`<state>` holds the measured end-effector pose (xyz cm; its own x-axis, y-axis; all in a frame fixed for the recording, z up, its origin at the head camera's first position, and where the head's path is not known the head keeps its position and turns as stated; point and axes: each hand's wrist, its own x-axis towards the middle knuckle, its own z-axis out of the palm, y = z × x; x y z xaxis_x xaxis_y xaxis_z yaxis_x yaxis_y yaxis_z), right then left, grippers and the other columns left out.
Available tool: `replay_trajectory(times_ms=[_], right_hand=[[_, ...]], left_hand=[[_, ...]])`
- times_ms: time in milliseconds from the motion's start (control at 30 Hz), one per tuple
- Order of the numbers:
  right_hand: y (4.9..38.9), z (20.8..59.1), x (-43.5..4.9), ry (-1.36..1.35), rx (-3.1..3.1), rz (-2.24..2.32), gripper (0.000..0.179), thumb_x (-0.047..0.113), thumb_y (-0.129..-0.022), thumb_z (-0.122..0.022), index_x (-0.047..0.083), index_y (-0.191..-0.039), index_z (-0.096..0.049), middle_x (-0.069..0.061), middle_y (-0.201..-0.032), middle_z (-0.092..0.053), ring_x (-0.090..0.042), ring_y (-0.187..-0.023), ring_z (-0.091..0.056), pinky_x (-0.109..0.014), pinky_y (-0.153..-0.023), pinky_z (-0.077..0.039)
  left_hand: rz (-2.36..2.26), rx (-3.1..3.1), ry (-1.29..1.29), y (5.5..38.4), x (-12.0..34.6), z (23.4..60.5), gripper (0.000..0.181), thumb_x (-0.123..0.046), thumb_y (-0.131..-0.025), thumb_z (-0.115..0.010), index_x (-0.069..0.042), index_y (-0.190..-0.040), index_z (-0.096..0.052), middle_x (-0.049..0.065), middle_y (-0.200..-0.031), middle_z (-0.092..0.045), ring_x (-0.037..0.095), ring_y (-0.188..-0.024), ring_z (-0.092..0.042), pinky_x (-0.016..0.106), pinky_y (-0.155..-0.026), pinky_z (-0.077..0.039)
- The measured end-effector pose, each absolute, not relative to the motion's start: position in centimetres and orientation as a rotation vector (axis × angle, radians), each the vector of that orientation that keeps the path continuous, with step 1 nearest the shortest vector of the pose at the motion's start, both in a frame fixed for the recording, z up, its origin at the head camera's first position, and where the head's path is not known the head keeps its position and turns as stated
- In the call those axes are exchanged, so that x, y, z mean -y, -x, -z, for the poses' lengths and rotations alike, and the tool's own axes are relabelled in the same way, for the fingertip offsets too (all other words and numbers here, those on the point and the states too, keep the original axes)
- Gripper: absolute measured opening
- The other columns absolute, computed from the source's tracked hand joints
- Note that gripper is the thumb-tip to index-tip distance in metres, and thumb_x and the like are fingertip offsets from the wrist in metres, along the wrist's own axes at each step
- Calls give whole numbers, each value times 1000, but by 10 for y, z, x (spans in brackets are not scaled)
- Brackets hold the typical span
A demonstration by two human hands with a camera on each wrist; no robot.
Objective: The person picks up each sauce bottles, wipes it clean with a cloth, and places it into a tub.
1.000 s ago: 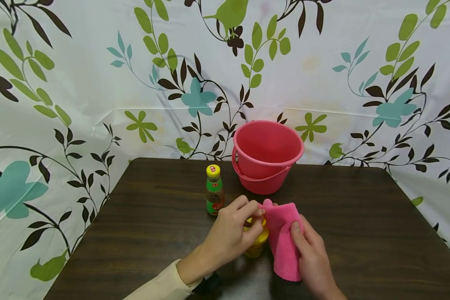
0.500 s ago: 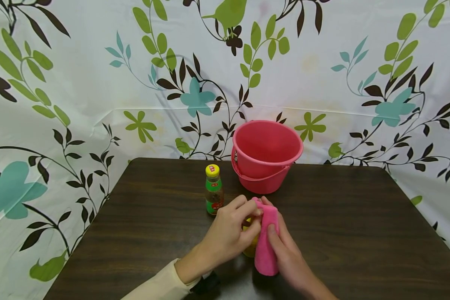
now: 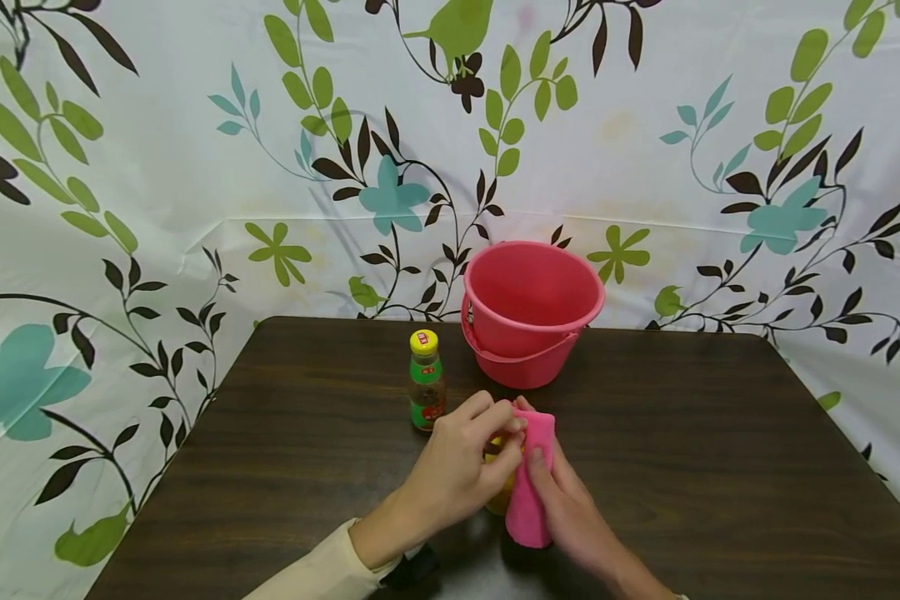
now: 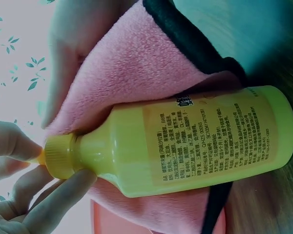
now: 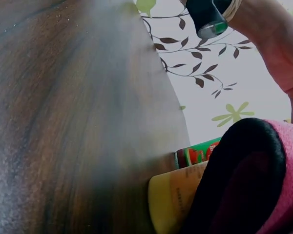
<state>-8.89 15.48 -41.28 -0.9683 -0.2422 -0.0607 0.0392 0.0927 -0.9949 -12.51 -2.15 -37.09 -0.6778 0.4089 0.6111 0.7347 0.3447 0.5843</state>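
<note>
Left fingers (image 4: pixel 58 200) pinch the upright bottle's (image 4: pixel 136 146) cap (image 4: pixel 59 157); right fingers (image 3: pixel 542 477) clamp cloth (image 4: pixel 132 63) against its side toward the table's (image 3: pixel 720 467) right edge.

In my left wrist view, the yellow bottle (image 4: pixel 127 151) carries dense Chinese print, with one code ending 0006S and another starting SC. I cannot make out the marks on the glass bottle (image 3: pixel 427 387) or its yellow cap (image 3: pixel 423 342).
</note>
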Motion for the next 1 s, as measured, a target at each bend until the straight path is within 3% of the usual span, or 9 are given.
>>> replay_trajectory(times_ms=[200,300,467,633,767,1000], right_hand=[[89,422,-160,168,-2181,1950,56,44,-116,-31,27,-169,-24,6,-175,-28,5,-150,-36,-8,-111,-34],[90,425,-161,167,-2170,1964,57,44,-116,-32,24,-169,-25,5,-175,-28,10,-148,-36,-7,-111,-33],[92,428,-164,80,-2143,1952,58,47,-115,-32,23,-167,-28,-1,-167,-40,1,-137,-49,-14,-105,-43],[93,432,-171,21,-2125,1894,58,49,-115,-28,13,-161,-34,-12,-130,-60,-12,-106,-62,-26,-87,-52],[94,439,-177,-10,-2130,1828,60,49,-115,-26,6,-157,-34,-10,-107,-61,-18,-92,-63,-31,-78,-53],[94,445,-181,-32,-2237,1735,55,45,-116,-30,4,-152,-41,-9,-96,-62,-17,-84,-65,-29,-74,-52]], left_hand=[[1278,2261,1009,125,21,371,11,-4,-91,-75,-11,-94,-67,0,-89,-59,9,-76,-64,16,-70,-59],[1287,2259,1010,125,20,371,11,-4,-91,-75,-11,-94,-67,0,-89,-60,7,-77,-64,16,-72,-59],[1282,2252,1002,125,20,371,13,-4,-90,-77,-11,-93,-67,1,-89,-61,6,-78,-65,17,-73,-61],[1279,2266,995,124,21,371,13,-4,-90,-77,-11,-94,-67,1,-90,-62,7,-79,-66,23,-74,-63],[1279,2294,990,124,22,370,12,-6,-90,-76,-12,-94,-67,0,-91,-62,8,-80,-66,21,-74,-63],[1257,2274,993,124,21,371,14,-5,-90,-77,-12,-93,-65,1,-91,-62,9,-78,-66,17,-73,-60]])
